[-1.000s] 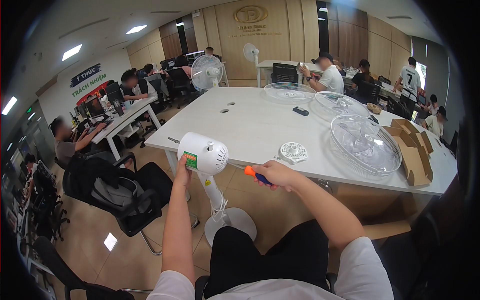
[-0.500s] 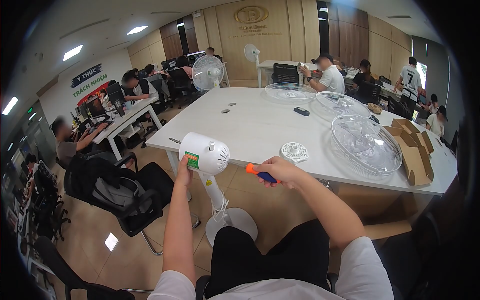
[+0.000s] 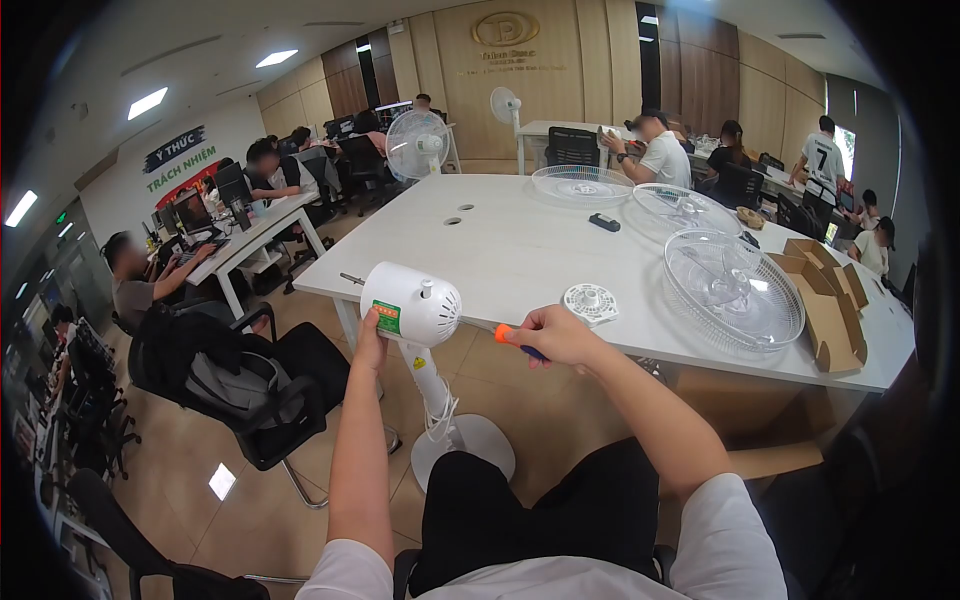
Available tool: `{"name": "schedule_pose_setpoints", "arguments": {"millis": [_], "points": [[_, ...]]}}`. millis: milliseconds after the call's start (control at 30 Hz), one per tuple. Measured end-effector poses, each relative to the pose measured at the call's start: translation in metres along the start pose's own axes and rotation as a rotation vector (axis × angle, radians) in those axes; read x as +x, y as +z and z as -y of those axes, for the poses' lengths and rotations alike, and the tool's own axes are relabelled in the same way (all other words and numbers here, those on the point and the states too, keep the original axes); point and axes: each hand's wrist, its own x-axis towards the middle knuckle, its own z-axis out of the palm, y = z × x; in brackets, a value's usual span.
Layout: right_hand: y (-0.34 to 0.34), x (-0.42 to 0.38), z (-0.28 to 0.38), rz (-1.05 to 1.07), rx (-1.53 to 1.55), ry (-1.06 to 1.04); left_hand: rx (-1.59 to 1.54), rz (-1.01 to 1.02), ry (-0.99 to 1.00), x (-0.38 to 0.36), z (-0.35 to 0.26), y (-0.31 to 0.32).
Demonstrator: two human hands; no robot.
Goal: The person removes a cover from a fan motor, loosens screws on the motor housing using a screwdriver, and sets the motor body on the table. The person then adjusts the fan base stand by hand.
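Fan motor housing steadied by left hand, screwdriver in right.

Clock bearings taken from the housing, 12 toward the top of the view.

Housing (image 3: 410,303): white, atop its pole (image 3: 429,383), in front of the table's near edge. Metal spindle (image 3: 351,278) points to between 9 and 10; slotted rear end faces 3; small knob (image 3: 427,289) on top. Green label (image 3: 386,319) on the side.

Left hand (image 3: 370,342): at 7 to 8, gripping the housing's lower side, by the label. Right hand (image 3: 555,338): at 3 to 4, fingers closed on the screwdriver (image 3: 506,334), orange and dark blue handle, aimed at the slotted end. Tip contact: cannot tell.

Below, at 5 to 6: looped cord (image 3: 441,418) against the pole; round base (image 3: 464,450) on the floor.

Table (image 3: 520,245), white: round vented cover (image 3: 590,304) at 3, near the edge. Farther along 3, large clear guard (image 3: 735,290), then opened cardboard (image 3: 838,325) just beside it. Second guard (image 3: 687,210) between 2 and 3; third guard (image 3: 582,186) and small black device (image 3: 604,222) near 2.

Beyond the table, at 12: standing fan (image 3: 418,145). At 8: black chair (image 3: 300,375) holding a bag (image 3: 235,365).
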Motion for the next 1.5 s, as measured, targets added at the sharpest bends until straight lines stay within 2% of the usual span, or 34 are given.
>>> {"name": "schedule_pose_setpoints", "arguments": {"millis": [100,200,333,400,433,533,600,667,833,900,1033,1100,1133,1200,1233,1300,1333,1400,1433,1500], "points": [[-0.002,0.000,0.002,0.030,0.051,0.085,0.003,0.015,-0.004,0.000,0.000,-0.001],[-0.002,0.008,-0.004,0.125,0.147,0.108,-0.004,-0.005,-0.003,0.001,0.003,-0.004],[-0.003,0.001,0.006,0.140,0.129,0.106,0.038,0.057,-0.020,0.005,0.008,-0.012],[0.002,0.002,-0.001,-0.064,-0.204,-0.092,0.040,0.058,-0.019,0.006,0.008,-0.012],[0.002,0.001,-0.001,-0.063,-0.203,-0.091,0.040,0.057,-0.018,0.005,0.008,-0.012],[-0.001,0.000,0.007,-0.038,-0.132,-0.049,0.040,0.053,-0.022,0.008,0.009,-0.013],[-0.006,0.000,0.010,0.069,0.042,0.051,0.042,0.055,-0.028,0.007,0.008,-0.011],[-0.010,0.007,0.006,0.107,0.101,0.080,0.002,-0.014,-0.007,0.003,0.003,-0.004],[-0.014,0.020,-0.008,0.225,0.378,0.200,-0.004,-0.013,0.006,0.001,0.001,-0.001],[-0.018,0.023,-0.009,0.337,0.533,0.356,0.001,-0.015,0.015,0.002,0.002,-0.004],[-0.015,0.017,-0.006,0.321,0.414,0.296,0.009,-0.020,0.006,0.003,0.004,-0.008],[-0.008,0.015,-0.005,0.251,0.071,0.193,0.015,-0.006,0.004,0.004,0.003,-0.006],[-0.002,0.005,0.001,0.246,0.074,0.195,0.018,0.011,0.001,0.002,0.000,-0.005],[0.012,-0.016,0.012,0.006,-0.131,0.000,0.024,0.029,-0.003,0.000,-0.002,-0.003],[0.015,-0.015,0.000,0.007,-0.131,-0.001,0.015,0.007,-0.006,0.000,0.000,-0.003],[0.019,-0.008,-0.024,-0.275,-0.532,-0.571,0.006,-0.016,-0.009,0.002,0.003,-0.007],[0.020,-0.009,-0.028,-0.277,-0.531,-0.570,0.028,0.023,-0.010,0.003,0.005,-0.011],[0.022,-0.012,-0.031,-0.415,-0.795,-0.751,0.049,0.064,-0.011,0.004,0.006,-0.012],[0.023,-0.013,-0.033,-0.416,-0.796,-0.752,0.049,0.070,-0.015,0.003,0.004,-0.011],[0.023,-0.014,-0.034,-0.561,-1.048,-0.956,0.047,0.076,-0.015,0.005,0.006,-0.011]]}}
